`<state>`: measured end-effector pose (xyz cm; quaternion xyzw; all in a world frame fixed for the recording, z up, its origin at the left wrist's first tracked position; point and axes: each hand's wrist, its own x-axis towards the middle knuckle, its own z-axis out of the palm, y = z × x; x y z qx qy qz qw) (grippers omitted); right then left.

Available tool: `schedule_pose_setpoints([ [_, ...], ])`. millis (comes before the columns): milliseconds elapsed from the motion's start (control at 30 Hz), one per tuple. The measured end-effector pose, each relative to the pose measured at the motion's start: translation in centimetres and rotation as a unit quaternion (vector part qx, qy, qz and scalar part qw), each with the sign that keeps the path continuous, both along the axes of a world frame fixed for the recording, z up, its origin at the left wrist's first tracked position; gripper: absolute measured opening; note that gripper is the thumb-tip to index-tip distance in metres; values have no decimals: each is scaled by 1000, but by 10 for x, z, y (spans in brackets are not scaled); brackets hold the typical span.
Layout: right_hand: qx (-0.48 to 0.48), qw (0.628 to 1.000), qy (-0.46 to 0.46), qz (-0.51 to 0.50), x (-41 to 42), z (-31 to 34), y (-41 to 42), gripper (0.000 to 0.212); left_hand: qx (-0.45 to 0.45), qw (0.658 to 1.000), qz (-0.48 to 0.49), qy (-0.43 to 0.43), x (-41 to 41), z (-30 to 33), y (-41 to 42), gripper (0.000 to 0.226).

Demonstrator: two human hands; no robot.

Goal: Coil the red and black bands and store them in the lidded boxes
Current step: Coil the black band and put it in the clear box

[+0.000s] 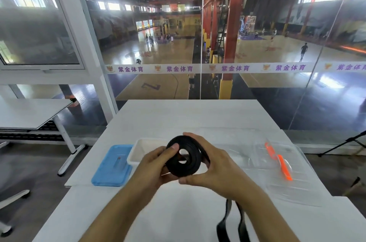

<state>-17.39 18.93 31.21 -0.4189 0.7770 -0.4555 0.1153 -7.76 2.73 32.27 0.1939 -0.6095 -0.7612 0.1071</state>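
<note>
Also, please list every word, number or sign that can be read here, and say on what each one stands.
"紫金体育", repeated, with a fox-like logo: white strip across the glass wall.
"24": far yellow wall of the hall.
Purple "Z"-like mark: court floor.
Nothing readable on the blue lid, boxes or black band.

Left hand (pixel 152 164) and right hand (pixel 215 164) showing bare: no gloves, rings or watch visible. Forearms entering frame from 6 o'clock, both uncovered to bottom edge, no sleeve cuff showing. Left thumbnail at 12 o'clock of that hand looking short and unpainted. Rest of person lying out of view.
</note>
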Motion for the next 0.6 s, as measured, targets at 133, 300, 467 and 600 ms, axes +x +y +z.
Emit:
schedule_pose_setpoints([
  [133, 38, 998, 6, 46, -6, 12, 7, 97, -116, 986, -115, -21, 2, 26, -22, 40],
  [300, 41, 998, 3, 55, -8, 19, 8, 100, -133, 985, -102, -31, -1, 26, -19, 35],
  [467, 45, 994, -39, 94, -10, 19, 10, 101, -77, 989, -118, -45, 1, 20, -18, 36],
  [600, 43, 993, -44, 103, -11, 19, 9, 100, -90, 984, -141, -59, 2, 24, -22, 35],
])
